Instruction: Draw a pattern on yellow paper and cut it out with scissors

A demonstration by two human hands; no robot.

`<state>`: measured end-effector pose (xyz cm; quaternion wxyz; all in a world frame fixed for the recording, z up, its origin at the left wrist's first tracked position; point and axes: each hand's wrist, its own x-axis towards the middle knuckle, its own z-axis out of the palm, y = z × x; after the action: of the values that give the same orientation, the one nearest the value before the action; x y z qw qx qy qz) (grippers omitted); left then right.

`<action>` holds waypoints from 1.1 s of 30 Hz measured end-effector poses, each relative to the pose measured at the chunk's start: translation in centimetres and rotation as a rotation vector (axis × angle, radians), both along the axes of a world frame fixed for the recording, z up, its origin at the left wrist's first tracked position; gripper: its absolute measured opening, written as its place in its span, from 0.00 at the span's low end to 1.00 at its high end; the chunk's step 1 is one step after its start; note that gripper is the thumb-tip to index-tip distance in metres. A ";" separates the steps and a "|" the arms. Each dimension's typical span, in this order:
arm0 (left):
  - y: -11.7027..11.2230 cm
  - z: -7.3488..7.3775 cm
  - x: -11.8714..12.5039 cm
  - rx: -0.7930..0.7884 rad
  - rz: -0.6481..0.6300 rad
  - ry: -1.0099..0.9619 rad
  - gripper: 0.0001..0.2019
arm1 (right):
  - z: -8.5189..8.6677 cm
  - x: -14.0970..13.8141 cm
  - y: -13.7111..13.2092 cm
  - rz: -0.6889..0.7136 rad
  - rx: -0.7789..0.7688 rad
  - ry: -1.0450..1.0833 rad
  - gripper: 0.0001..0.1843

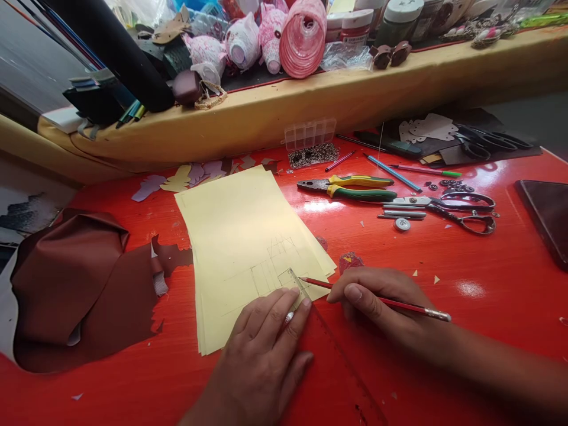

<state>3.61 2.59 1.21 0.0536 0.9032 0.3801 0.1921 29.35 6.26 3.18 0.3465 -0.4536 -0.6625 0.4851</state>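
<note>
**Red pencil [412,307] set against clear ruler [331,355] on yellow paper stack [235,236]**

The ruler's upper end lies on the sheets near their lower right corner, while the rest overhangs onto the red table [465,266] toward its near edge. The left hand [261,349] is open, its fingers spread flat and pressing on the ruler at the paper's corner. The right hand [377,296] is closed around the pencil in a writing grip, just right of the stack, with the tip at the ruler's top end among faint drawn lines.

The main risk is slippage. If the left hand's pressure eases, the overhanging ruler could pivot and throw a line off. Nothing but that hand appears to pin the loose sheets, so a hard pencil stroke could also slide them across the glossy tabletop. Too much pressure could tear the top sheet or snap the lead.
</note>
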 end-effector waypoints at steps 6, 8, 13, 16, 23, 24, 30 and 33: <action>-0.1 -0.1 0.0 -0.004 0.001 0.003 0.21 | -0.2 0.0 -0.1 -0.005 0.019 -0.018 0.29; -0.1 -0.1 0.0 -0.007 0.001 -0.002 0.21 | -0.2 0.0 0.0 -0.001 0.026 -0.025 0.29; -0.1 -0.1 0.0 -0.011 -0.001 -0.005 0.21 | -0.1 0.0 0.0 0.020 0.042 -0.043 0.28; -0.1 -0.1 0.0 -0.013 -0.003 -0.002 0.21 | -0.1 -0.1 0.1 0.023 0.045 -0.068 0.30; -0.1 -0.3 0.0 -0.011 -0.003 -0.012 0.21 | -0.1 -0.1 0.1 0.041 0.086 -0.068 0.29; -0.1 -0.3 0.0 -0.013 -0.004 -0.012 0.21 | -0.2 -0.1 0.1 0.041 0.098 -0.068 0.29; -0.1 -0.2 0.0 -0.018 -0.011 -0.010 0.22 | 0.0 0.0 0.2 0.032 0.143 -0.077 0.31; -0.1 -0.2 0.0 -0.023 -0.011 -0.003 0.22 | 0.0 0.0 0.2 0.031 0.114 -0.030 0.31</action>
<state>3.59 2.49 1.00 0.0656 0.9043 0.3771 0.1888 29.34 6.49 3.14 0.3541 -0.4303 -0.7011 0.4449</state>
